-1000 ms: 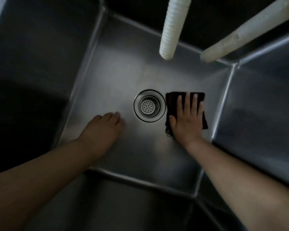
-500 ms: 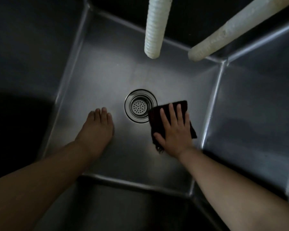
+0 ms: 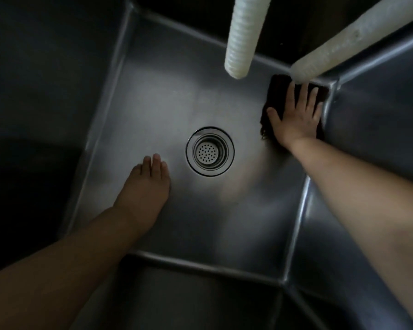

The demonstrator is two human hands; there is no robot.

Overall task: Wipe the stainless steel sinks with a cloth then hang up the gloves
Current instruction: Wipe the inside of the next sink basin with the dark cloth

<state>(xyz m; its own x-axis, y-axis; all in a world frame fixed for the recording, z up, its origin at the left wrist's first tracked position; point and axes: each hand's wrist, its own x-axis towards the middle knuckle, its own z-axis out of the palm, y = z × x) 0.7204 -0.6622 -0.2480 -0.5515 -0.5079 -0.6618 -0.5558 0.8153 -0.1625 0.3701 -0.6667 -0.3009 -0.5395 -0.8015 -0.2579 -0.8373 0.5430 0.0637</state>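
Observation:
I look straight down into a deep stainless steel sink (image 3: 167,110) with a round strainer drain (image 3: 209,151) in the middle of its floor. My right hand (image 3: 296,115) lies flat, fingers spread, pressing a dark cloth (image 3: 270,108) onto the floor in the far right corner, against the right wall. My left hand (image 3: 146,186) rests flat on the floor just left of the drain, fingers together, holding nothing. No gloves are in view.
Two white corrugated hoses hang over the sink: one (image 3: 244,36) ends above the far middle, the other (image 3: 348,39) slants in from the upper right and ends just above the cloth. Steep steel walls (image 3: 379,129) surround the floor on all sides.
My right hand slid the cloth from beside the drain away to the far right corner. My left hand stayed planted left of the drain.

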